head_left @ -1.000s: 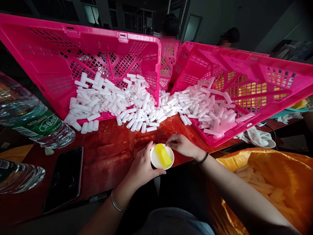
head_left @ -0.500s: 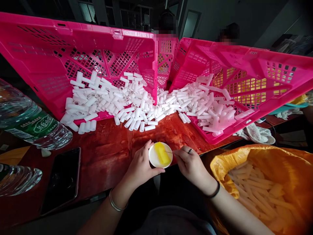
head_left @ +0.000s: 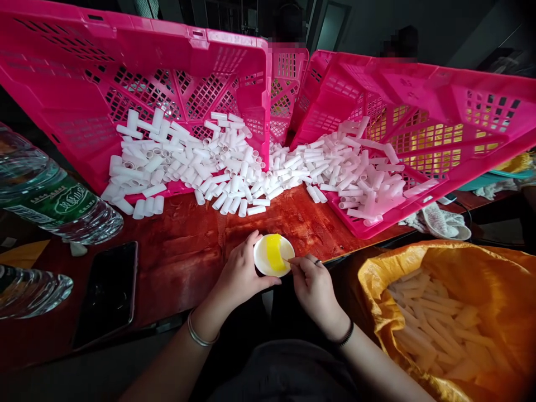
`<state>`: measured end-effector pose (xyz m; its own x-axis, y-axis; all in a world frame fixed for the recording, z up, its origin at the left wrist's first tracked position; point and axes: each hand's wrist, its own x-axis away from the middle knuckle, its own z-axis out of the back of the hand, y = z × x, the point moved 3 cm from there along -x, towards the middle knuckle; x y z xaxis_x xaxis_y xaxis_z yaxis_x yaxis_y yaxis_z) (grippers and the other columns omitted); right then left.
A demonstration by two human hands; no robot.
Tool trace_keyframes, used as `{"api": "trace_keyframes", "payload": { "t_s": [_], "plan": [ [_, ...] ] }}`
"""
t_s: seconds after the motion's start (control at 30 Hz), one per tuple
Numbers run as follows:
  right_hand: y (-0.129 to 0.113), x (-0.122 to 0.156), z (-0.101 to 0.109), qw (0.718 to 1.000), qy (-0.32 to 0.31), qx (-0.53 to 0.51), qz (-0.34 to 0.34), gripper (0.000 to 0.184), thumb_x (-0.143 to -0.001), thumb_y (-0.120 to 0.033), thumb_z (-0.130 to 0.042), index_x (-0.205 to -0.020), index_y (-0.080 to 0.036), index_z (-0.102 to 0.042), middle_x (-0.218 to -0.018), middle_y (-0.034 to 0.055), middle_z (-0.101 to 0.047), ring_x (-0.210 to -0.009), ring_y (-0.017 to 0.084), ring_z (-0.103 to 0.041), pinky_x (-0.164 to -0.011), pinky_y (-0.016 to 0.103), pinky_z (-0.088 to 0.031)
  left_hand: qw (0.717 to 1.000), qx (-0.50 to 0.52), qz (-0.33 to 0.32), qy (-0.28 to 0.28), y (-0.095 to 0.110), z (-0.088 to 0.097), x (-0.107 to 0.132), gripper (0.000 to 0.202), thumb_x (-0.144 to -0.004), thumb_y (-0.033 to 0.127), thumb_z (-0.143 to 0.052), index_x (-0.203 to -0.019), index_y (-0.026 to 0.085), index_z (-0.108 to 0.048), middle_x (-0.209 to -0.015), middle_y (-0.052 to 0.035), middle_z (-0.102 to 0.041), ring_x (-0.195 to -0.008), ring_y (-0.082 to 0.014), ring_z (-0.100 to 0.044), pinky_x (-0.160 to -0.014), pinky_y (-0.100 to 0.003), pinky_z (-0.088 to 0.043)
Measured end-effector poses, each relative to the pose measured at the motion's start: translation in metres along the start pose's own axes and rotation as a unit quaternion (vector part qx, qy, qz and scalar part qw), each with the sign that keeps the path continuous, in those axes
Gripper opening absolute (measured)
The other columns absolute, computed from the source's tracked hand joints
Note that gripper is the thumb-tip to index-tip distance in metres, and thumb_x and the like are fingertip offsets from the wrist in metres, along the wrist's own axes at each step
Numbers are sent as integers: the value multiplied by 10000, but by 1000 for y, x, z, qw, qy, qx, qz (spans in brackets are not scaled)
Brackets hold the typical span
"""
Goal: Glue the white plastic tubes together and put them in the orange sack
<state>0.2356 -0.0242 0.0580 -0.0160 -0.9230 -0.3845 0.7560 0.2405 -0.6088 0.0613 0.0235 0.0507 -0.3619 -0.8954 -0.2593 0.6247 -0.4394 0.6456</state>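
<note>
My left hand (head_left: pixel 240 276) is wrapped round a small white cup (head_left: pixel 263 258) holding a yellow piece (head_left: pixel 275 253), at the near edge of the red-brown table (head_left: pixel 184 251). My right hand (head_left: pixel 312 285) is closed in a pinch on a thin stick (head_left: pixel 288 260) whose tip reaches into the cup from the right. Beyond them, white tubes (head_left: pixel 218 167) spill in heaps from two tipped pink crates, the left crate (head_left: pixel 84 67) and the right crate (head_left: pixel 419 95).
A black phone (head_left: pixel 109 290) lies at the left near two water bottles, the upper bottle (head_left: pixel 54 195) and the lower bottle (head_left: pixel 25 290). An orange bag (head_left: pixel 494 268) of pale tubes stands open at my right. White cloth (head_left: pixel 439 223) lies behind the right crate.
My right hand has swung from behind the cup down to its near right side, still pinching the stick. The cup tilted a little in my left hand.
</note>
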Motion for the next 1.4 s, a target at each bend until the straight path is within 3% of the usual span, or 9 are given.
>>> {"api": "trace_keyframes", "payload": {
  "t_s": [0.1,0.33,0.6,0.97,1.17,1.4],
  "plan": [
    [-3,-3,1,999,-12,-36,-16,210,-884,-154,-473,-854,-149,-680,-710,68,-636,-663,191,-613,-641,295,-494,1000,7,-6,0,-1,0,0,1153,-574,444,-868,-1457,206,-166,-1372,-187,-529,-1267,-366,-499,-1035,-541,-399],
    [-3,-33,35,999,32,11,-16,208,-866,-166,-483,-839,-164,-690,-727,70,-625,-676,194,-600,-654,299,-491,1000,-2,-22,1,1,1,0,1233,-551,520,-856,-1478,194,-112,-1373,-215,-511,-1266,-393,-491,-1027,-562,-402],
    [1,-60,11,996,-55,70,1,233,-817,-72,-483,-779,-151,-698,-743,80,-636,-725,202,-605,-704,296,-480,999,-4,-35,-2,3,3,3,1164,-600,303,-831,-1487,220,-82,-1377,-171,-505,-1264,-352,-499,-1034,-527,-415],
    [-39,-41,39,989,-35,83,117,237,-818,-63,-460,-902,-148,-665,-770,79,-573,-710,198,-546,-675,306,-467,999,-13,-29,-11,4,2,2,1174,-628,392,-815,-1498,200,-51,-1392,-195,-481,-1283,-377,-470,-1030,-551,-400],
    [-50,-35,40,967,-146,61,197,237,-820,-39,-449,-837,-151,-656,-745,59,-542,-693,183,-500,-685,297,-447,999,-2,-37,-35,6,3,-1,1171,-665,467,-799,-1497,216,-15,-1428,-174,-478,-1299,-355,-467,-1052,-536,-375],
    [-47,-41,55,959,-180,103,195,223,-803,-39,-453,-770,-159,-638,-728,58,-536,-671,184,-481,-645,304,-403,999,-11,-13,-40,7,3,0,1153,-630,410,-825,-1482,211,-75,-1418,-161,-493,-1292,-362,-471,-1053,-541,-376]
  ]
}}
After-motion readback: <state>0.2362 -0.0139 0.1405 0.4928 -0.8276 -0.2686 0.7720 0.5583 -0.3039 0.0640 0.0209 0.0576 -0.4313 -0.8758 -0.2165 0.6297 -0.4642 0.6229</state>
